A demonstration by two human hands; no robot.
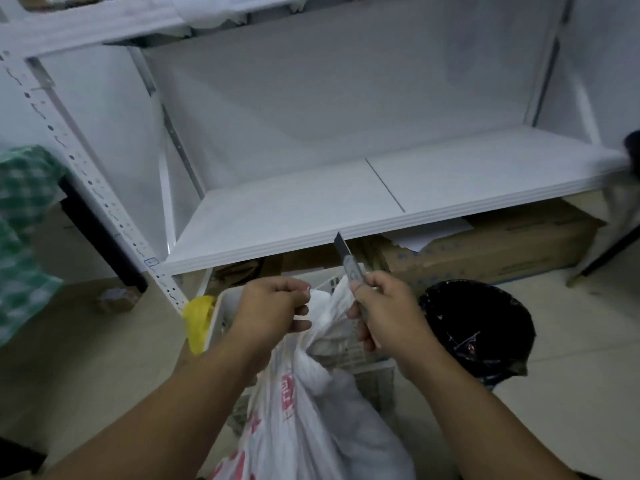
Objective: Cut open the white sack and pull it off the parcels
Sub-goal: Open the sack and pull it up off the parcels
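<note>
A white sack (pixel 311 420) with red print stands on the floor below me, its neck bunched at the top. My left hand (pixel 273 308) grips the gathered neck of the sack from the left. My right hand (pixel 384 313) holds a utility knife (pixel 348 259) upright, its blade out and pointing up toward the shelf edge, just right of the sack's neck. The parcels inside the sack are hidden.
A white plastic crate (pixel 223 320) sits behind the sack, with a yellow bag (pixel 198 322) on its left rim. A black-lined bin (pixel 479 327) stands to the right. A white shelf (pixel 346 199) is ahead, a cardboard box (pixel 491 244) under it. Green checked cloth (pixel 20 237) hangs at left.
</note>
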